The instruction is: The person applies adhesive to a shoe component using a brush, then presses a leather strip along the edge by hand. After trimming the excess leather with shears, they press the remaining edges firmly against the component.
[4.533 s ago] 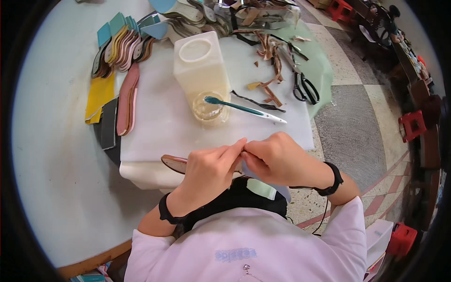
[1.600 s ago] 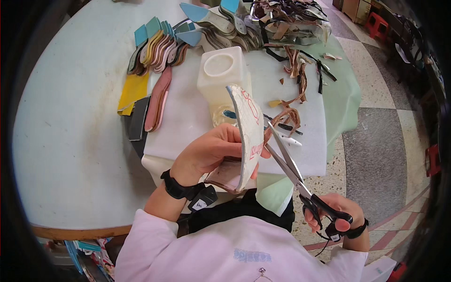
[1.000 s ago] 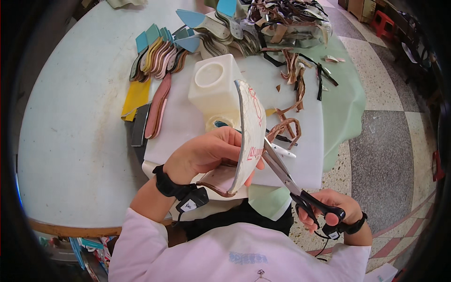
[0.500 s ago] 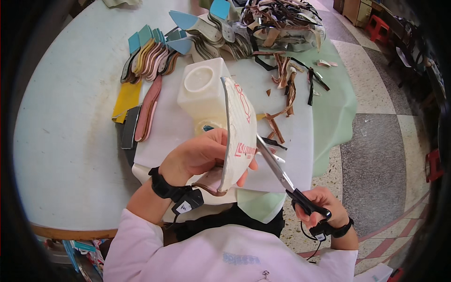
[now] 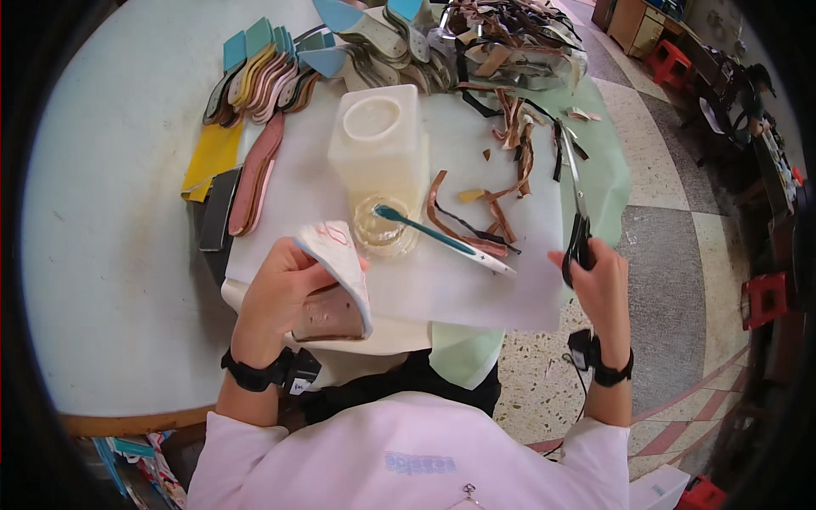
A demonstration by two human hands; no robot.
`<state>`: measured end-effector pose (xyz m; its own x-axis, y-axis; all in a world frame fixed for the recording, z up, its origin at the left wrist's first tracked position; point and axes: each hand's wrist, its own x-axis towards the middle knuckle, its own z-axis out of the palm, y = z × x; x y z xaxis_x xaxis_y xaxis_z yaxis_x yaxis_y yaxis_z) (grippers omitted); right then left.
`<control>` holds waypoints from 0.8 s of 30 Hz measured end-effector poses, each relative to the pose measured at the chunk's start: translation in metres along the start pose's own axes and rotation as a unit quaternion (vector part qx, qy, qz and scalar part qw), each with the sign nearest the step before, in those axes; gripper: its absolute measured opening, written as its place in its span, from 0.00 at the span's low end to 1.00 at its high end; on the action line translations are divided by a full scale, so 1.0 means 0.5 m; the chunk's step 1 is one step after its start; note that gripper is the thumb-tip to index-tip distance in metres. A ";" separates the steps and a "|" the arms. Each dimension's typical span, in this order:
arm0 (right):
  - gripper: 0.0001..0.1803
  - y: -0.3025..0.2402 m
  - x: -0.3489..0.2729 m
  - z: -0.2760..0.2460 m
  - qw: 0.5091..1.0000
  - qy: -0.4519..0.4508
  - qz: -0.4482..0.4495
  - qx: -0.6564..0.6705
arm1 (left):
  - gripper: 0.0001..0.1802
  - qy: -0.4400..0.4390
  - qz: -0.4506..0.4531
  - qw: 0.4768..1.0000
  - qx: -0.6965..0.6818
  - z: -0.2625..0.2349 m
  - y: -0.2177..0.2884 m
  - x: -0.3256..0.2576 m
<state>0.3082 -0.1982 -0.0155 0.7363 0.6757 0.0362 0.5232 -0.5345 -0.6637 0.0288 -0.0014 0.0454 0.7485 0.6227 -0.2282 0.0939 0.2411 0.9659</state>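
My left hand (image 5: 274,293) pinches a curved shoe insole (image 5: 344,268), white with red print on one face and brown on the other, above the table's near edge. In my right hand (image 5: 602,280) is a pair of scissors (image 5: 580,204), black-handled, its blades pointing away from me and apart from the insole. Between the hands stands a whitish plastic container (image 5: 381,140) with an opening low on its near side. A teal and white brush (image 5: 446,241) rests with its head at that opening.
Stacked insoles (image 5: 263,76) with blue-green ends lie at the back left, near a pink insole pair (image 5: 257,174) and yellow piece (image 5: 211,157). Brown and black offcuts (image 5: 525,157) lie right of the container, with a heap (image 5: 510,38) behind. Red stools (image 5: 763,299) stand on the floor.
The scissors have moved away from the insole, up and to the right, and now point forward. My left hand has drawn the insole down and left, uncovering the brush and a curled brown strip.
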 end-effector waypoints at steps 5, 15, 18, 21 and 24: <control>0.21 -0.020 0.043 0.034 0.988 0.026 -0.047 -0.146 | 0.07 0.113 0.039 0.992 0.043 -0.048 -0.048 -0.031; 0.06 -0.113 0.054 0.076 0.966 0.026 -0.255 -0.041 | 0.07 0.198 0.083 0.975 -0.048 -0.092 -0.114 -0.034; 0.06 -0.162 0.090 0.111 0.966 -0.071 -0.247 0.017 | 0.07 0.198 0.108 0.973 -0.040 -0.088 -0.127 -0.035; 0.11 -0.197 0.134 0.163 0.962 -0.185 -0.201 -0.005 | 0.07 0.187 0.116 0.975 0.026 -0.093 -0.128 -0.037; 0.17 -0.205 0.160 0.194 0.937 -0.266 -0.181 -0.135 | 0.07 0.207 0.126 0.970 0.031 -0.100 -0.123 -0.046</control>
<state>0.2719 -0.0400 -0.0171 0.2080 0.9568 -0.2030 0.8398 -0.2811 -0.4644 -0.0271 0.0068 -0.0147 0.4271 0.9042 -0.0018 -0.0080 0.0057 1.0000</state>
